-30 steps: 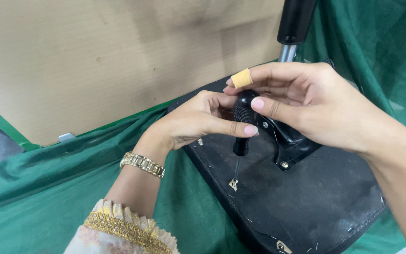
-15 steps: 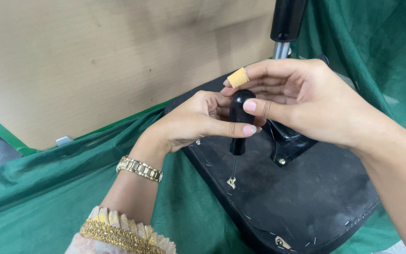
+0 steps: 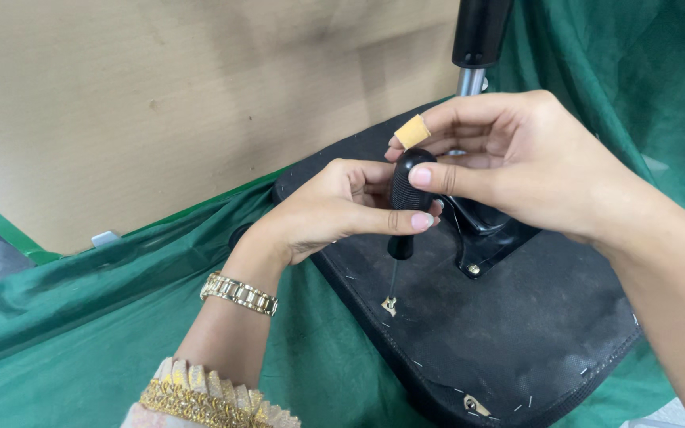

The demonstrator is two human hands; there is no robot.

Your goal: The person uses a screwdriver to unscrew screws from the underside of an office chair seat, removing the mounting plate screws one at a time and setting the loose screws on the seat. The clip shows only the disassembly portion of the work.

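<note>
In the head view, a screwdriver (image 3: pixel 407 202) with a black bulbous handle stands almost upright at the centre of the frame, its thin shaft running down to a small brass-coloured fitting (image 3: pixel 390 305) on the black underside of an upturned chair seat (image 3: pixel 533 333). The left hand (image 3: pixel 334 210) comes in from the lower left and grips the handle from the left, thumb laid across its front. The right hand (image 3: pixel 517 162) reaches in from the right edge and closes on the top of the handle, thumb pressed to its front; one fingertip wears a tan bandage (image 3: pixel 411 131). Both hands grasp the same handle, fingers touching. A gold watch (image 3: pixel 240 293) circles the left wrist, above a gold-trimmed cuff (image 3: pixel 200 396) at the bottom edge.

The seat lies on green cloth (image 3: pixel 81 325) that fills the lower left and upper right. A black column with a chrome section (image 3: pixel 473 47) rises from the seat's black bracket (image 3: pixel 485 230) to the top edge. A pale wooden board (image 3: pixel 160 103) fills the upper left.
</note>
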